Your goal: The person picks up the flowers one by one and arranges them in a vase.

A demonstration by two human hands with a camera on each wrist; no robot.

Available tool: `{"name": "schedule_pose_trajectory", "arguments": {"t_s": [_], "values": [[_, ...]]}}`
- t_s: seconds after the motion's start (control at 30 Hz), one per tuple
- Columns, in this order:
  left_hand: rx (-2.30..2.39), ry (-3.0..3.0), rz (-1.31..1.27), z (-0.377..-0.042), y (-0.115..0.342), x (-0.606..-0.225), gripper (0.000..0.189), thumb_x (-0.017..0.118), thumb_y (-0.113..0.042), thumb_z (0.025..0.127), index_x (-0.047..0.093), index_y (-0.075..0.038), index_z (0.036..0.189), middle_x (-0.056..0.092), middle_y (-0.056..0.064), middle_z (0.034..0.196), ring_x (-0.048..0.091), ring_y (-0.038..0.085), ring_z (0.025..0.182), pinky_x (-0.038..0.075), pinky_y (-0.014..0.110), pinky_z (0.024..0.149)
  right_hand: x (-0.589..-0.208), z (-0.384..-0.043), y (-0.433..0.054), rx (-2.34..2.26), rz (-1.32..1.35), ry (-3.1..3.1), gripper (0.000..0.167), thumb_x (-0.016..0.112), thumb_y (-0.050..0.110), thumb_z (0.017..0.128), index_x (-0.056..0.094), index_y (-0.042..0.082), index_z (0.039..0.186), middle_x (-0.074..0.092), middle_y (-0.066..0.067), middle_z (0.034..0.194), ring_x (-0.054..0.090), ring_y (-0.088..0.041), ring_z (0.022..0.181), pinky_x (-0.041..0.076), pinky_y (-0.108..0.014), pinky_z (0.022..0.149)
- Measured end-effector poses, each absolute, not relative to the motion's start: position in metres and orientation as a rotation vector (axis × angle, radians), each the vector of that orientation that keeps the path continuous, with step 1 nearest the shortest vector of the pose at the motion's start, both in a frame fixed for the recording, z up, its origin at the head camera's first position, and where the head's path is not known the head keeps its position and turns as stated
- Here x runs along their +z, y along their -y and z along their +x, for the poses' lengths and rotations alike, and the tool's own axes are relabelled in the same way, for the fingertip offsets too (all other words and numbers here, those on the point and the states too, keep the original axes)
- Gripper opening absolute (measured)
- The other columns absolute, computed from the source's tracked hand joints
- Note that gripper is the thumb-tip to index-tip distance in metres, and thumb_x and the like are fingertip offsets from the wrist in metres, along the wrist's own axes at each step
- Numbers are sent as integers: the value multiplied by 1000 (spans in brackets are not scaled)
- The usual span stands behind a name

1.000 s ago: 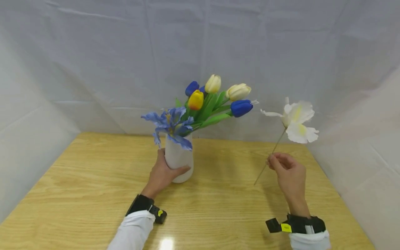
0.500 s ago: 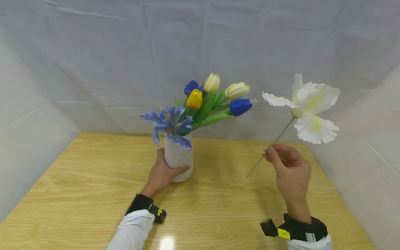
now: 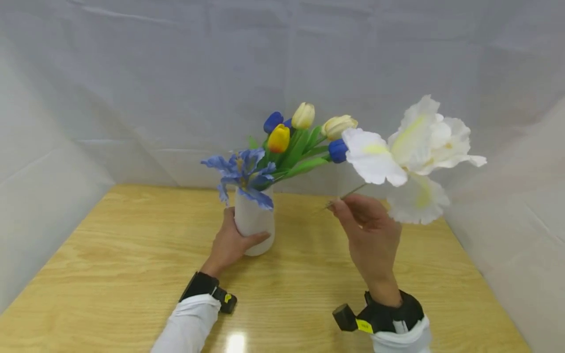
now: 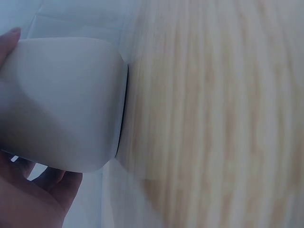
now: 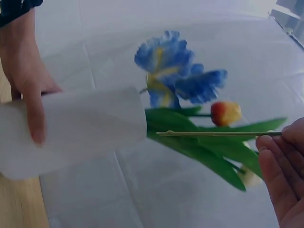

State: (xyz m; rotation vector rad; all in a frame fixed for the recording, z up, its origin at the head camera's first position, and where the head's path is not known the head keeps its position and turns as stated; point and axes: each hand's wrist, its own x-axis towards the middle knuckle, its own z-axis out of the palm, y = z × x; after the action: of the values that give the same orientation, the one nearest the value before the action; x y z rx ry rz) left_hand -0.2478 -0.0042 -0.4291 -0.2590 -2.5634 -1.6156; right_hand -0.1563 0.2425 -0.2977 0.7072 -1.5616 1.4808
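Observation:
My left hand (image 3: 230, 245) grips the lower body of a white vase (image 3: 253, 220) standing upright on the table. Out of the vase rise a light blue iris (image 3: 244, 174), a yellow-orange tulip (image 3: 279, 138), two cream tulips (image 3: 303, 116) and dark blue tulips (image 3: 338, 151). To the right of the vase, my right hand (image 3: 372, 235) pinches the thin stem (image 5: 213, 134) of a white iris (image 3: 415, 147) between thumb and fingers. Its bloom leans to the right, overlapping one blue tulip in the head view. In the right wrist view the stem's bare end points toward the vase mouth, over the green leaves (image 5: 190, 137).
A light wooden table (image 3: 110, 274) lies under the hands. Pale cloth (image 3: 176, 88) hangs behind it and along both sides. Black straps with small cameras sit on both wrists.
My right hand has moved left toward the vase, bringing the white iris nearer and turning its bloom over to the right. My left hand keeps its grip on the vase.

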Motion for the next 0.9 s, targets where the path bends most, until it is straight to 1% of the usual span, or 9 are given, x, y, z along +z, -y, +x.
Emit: {"name": "schedule_pose_trajectory", "arguments": {"t_s": [0.13, 0.27, 0.37, 0.43, 0.53, 0.7, 0.77, 0.83, 0.9], "values": [[-1627, 2557, -256, -247, 1, -429, 99, 85, -48, 66, 26, -11, 136, 50, 15, 123, 55, 32, 108, 47, 50, 87, -291, -164, -225, 1412, 697, 1590, 4, 66, -11, 82, 65, -11, 86, 69, -15, 81, 67, -16, 74, 55, -26, 66], [-1627, 2559, -250, -246, -1, -430, 100, 84, -52, 65, 27, -12, 136, 51, 14, 121, 56, 31, 105, 49, 48, 83, -285, -171, -210, 1399, 677, 1567, 3, 68, -8, 82, 66, -9, 85, 69, -17, 82, 68, -19, 74, 56, -29, 65], [-1627, 2555, -256, -246, -3, -430, 99, 83, -53, 65, 27, -12, 135, 52, 13, 119, 57, 30, 103, 50, 47, 81, -281, -174, -203, 1454, 663, 1553, 14, 69, -6, 82, 65, -9, 95, 69, -15, 88, 68, -24, 75, 56, -33, 65], [-1626, 2550, -256, -246, -4, -429, 98, 84, -51, 65, 28, -13, 135, 52, 13, 118, 57, 30, 102, 50, 47, 80, -280, -175, -201, 1491, 658, 1560, 25, 69, -6, 82, 62, -8, 106, 68, -14, 94, 68, -27, 77, 57, -35, 65], [-1624, 2540, -274, -245, -6, -429, 96, 85, -47, 66, 28, -12, 135, 53, 14, 119, 58, 31, 102, 50, 48, 81, -277, -174, -197, 1528, 643, 1554, 42, 68, -10, 81, 55, -6, 120, 65, -13, 102, 67, -28, 79, 57, -36, 66], [-1618, 2532, -285, -244, -10, -428, 95, 86, -45, 66, 29, -11, 134, 53, 15, 118, 58, 31, 103, 49, 47, 82, -268, -172, -190, 1542, 639, 1510, 53, 67, -18, 76, 49, -9, 125, 62, -16, 109, 64, -30, 91, 56, -38, 72], [-1607, 2534, -281, -244, -11, -428, 95, 86, -45, 66, 29, -11, 133, 53, 14, 118, 58, 31, 102, 49, 48, 83, -265, -172, -187, 1544, 644, 1499, 51, 67, -19, 76, 49, -11, 123, 63, -16, 110, 63, -31, 94, 56, -40, 73], [-1601, 2537, -274, -244, -12, -428, 95, 86, -46, 65, 29, -12, 133, 53, 14, 119, 58, 31, 103, 49, 48, 83, -264, -174, -185, 1562, 646, 1504, 51, 67, -20, 75, 49, -12, 122, 63, -16, 110, 64, -30, 92, 56, -40, 74], [-1601, 2537, -269, -244, -12, -428, 95, 86, -47, 65, 29, -12, 133, 53, 14, 119, 57, 31, 103, 49, 48, 83, -264, -175, -183, 1576, 648, 1526, 47, 65, -20, 76, 49, -14, 120, 63, -16, 107, 64, -27, 87, 56, -38, 72]]}}
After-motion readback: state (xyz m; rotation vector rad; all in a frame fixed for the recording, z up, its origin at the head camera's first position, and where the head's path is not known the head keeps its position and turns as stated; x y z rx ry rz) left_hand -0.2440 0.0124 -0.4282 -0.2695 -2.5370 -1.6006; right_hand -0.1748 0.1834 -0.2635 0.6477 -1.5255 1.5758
